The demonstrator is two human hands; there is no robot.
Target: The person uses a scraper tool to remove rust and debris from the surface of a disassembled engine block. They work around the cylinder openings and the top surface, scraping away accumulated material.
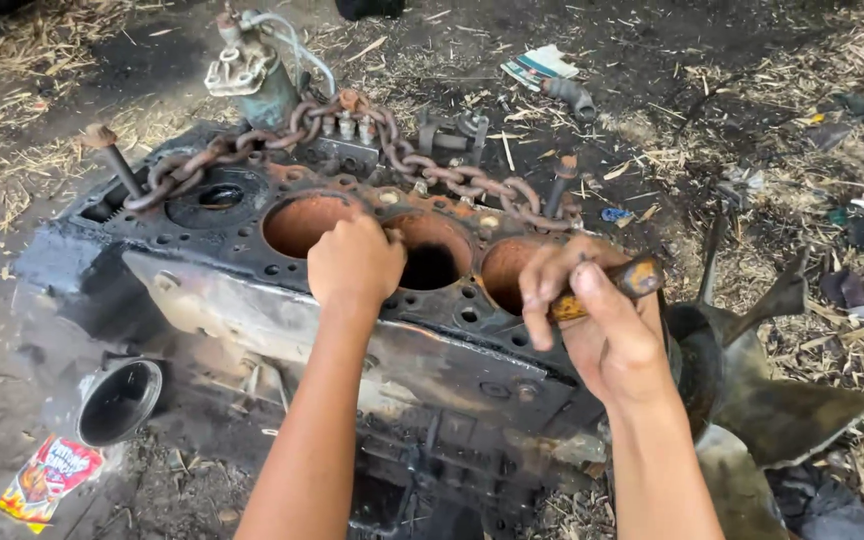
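Hands (355, 262) on rusty, pitted engine block (282, 300).

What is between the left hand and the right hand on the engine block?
In the head view, the dark open cylinder bore of the engine block lies between the left hand and the right hand.

Rusty wooden-handled tool (612, 288) — tilted, over greasy engine block (252, 310) — rusted bores.

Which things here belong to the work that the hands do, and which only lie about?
In the work: engine block, with the left hand at a cylinder bore; wooden-handled tool gripped in the right hand.

Lying about: rusty chain on the block, fan, red wrapper, striped packet, straw.
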